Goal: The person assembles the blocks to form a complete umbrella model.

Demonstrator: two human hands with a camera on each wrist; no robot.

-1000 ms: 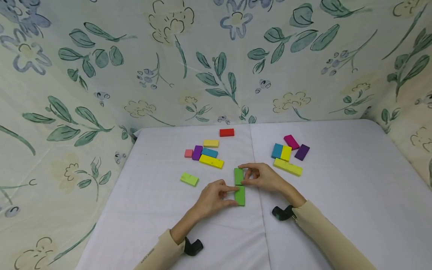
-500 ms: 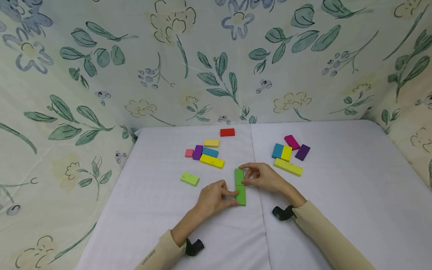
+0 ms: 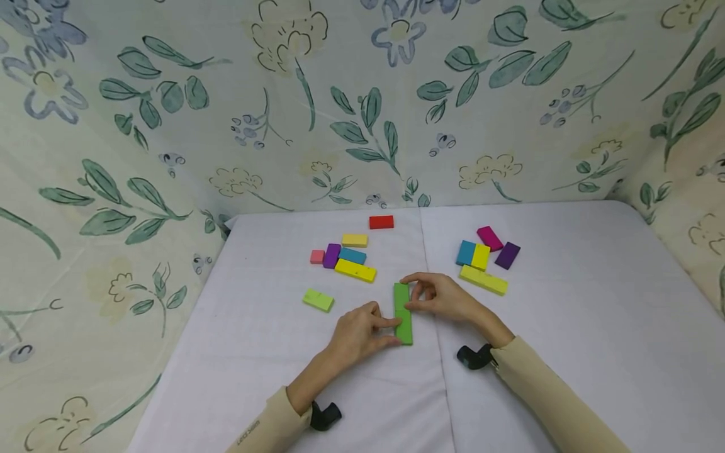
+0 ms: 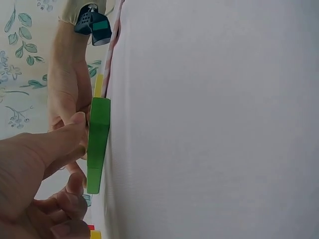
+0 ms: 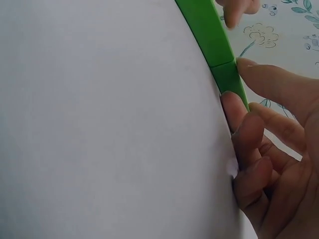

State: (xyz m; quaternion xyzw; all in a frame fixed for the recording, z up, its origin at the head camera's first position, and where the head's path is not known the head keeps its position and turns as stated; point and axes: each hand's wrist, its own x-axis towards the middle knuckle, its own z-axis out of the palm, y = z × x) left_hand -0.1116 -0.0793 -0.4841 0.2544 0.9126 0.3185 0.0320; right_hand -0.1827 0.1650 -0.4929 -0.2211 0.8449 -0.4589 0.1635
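while green blocks (image 3: 403, 313) abut end-on, between left grip (image 3: 354, 335) and right grip (image 3: 443, 298)

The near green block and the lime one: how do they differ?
The near green block is deeper green; the lime block is paler and yellower.
The left hand holds the near green block; no hand touches the lime block.
The near green block meets the far green block; the lime block lies apart.
Both look oblong.
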